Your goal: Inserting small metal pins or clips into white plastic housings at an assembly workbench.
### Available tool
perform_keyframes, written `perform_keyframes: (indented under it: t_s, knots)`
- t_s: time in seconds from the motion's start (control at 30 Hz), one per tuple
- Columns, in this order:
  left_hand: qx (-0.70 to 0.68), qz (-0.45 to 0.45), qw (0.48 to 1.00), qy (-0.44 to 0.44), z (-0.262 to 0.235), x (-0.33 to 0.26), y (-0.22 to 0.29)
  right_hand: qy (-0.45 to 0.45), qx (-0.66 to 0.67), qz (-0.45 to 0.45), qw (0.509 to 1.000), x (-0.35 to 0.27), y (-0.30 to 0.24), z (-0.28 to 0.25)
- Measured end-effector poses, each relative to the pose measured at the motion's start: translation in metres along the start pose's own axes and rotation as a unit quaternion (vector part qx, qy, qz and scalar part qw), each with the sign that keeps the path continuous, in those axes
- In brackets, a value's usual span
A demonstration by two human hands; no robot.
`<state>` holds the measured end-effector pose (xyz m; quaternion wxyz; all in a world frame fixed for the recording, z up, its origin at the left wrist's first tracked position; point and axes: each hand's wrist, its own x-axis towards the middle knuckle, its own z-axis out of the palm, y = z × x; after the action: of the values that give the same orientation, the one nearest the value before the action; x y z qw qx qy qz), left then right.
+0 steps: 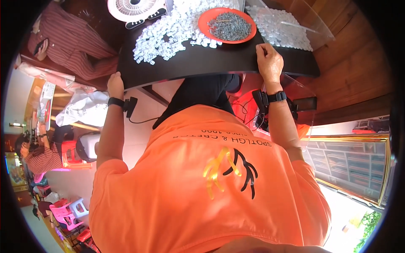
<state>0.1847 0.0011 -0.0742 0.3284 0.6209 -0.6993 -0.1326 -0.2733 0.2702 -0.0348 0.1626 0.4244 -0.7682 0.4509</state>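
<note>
My left hand [114, 84] grips the left corner of a black table [190, 63], its fingers hidden under the edge. My right hand [269, 62] rests on the tabletop near the right front edge, with its fingers curled in and nothing visible in them. Both wrists wear black bands with small devices. On the table lie a heap of small white plastic pieces [168, 33] and an orange plate [205, 26] holding small grey metal parts. My orange shirt fills the lower half of the view.
A clear plastic bag of white pieces [282, 29] lies at the table's right. A white round ribbed object [135, 8] sits at the far edge. A person in a striped shirt [71, 42] sits at the upper left. Pink stools [65, 213] stand at the lower left.
</note>
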Motion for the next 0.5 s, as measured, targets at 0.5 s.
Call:
perform_keyframes:
  t_s: [0.5]
  knots:
    - [-0.026, -0.04, 0.999, -0.025, -0.009, -0.019, 0.02, -0.011, 0.015, -0.017, 1.0, 0.0, -0.012, -0.004]
